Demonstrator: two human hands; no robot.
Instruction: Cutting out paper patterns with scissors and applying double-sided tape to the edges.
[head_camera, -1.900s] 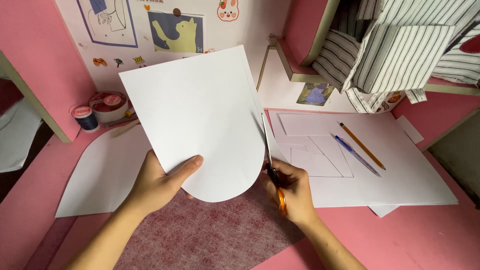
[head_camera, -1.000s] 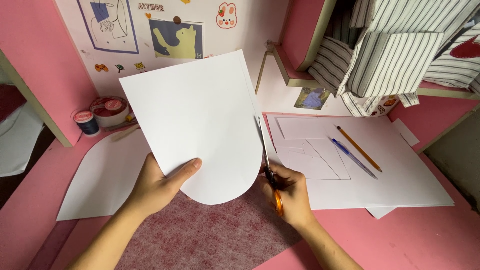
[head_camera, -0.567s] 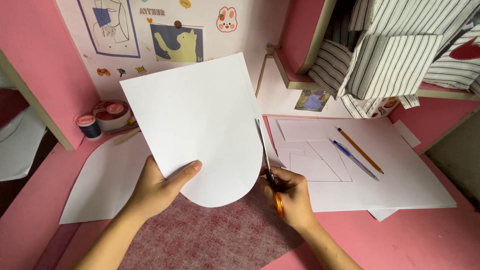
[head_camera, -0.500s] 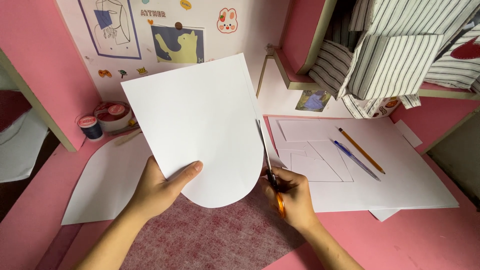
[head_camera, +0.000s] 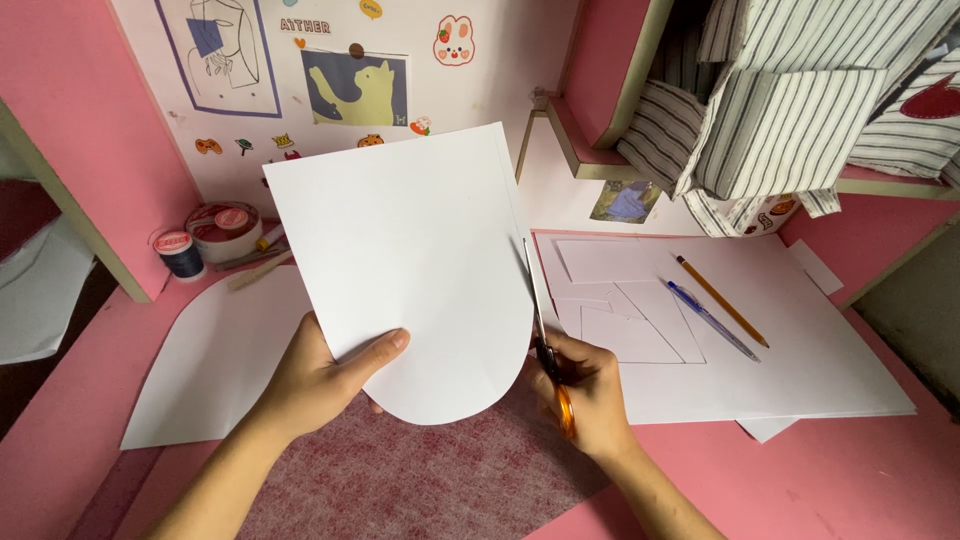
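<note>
Paper (head_camera: 410, 270) tipped slightly since before; left hand (head_camera: 320, 375) fingers pinching its near edge, right hand (head_camera: 590, 390) fingers gripping scissors (head_camera: 545, 340) at right edge.

My counter (head_camera: 850, 470) is pink | pencil (head_camera: 722, 301) and blue pen (head_camera: 712, 320) lie side by side on white sheets (head_camera: 800, 340) toward its right edge | thread spool (head_camera: 181, 254) and tape roll (head_camera: 223, 230) at its far-left corner | striped cloth (head_camera: 790, 130) on shelf beyond far edge.

Left hand (head_camera: 315, 375) holds paper (head_camera: 410, 270); right hand (head_camera: 590, 390) grips scissors (head_camera: 545, 335).
</note>
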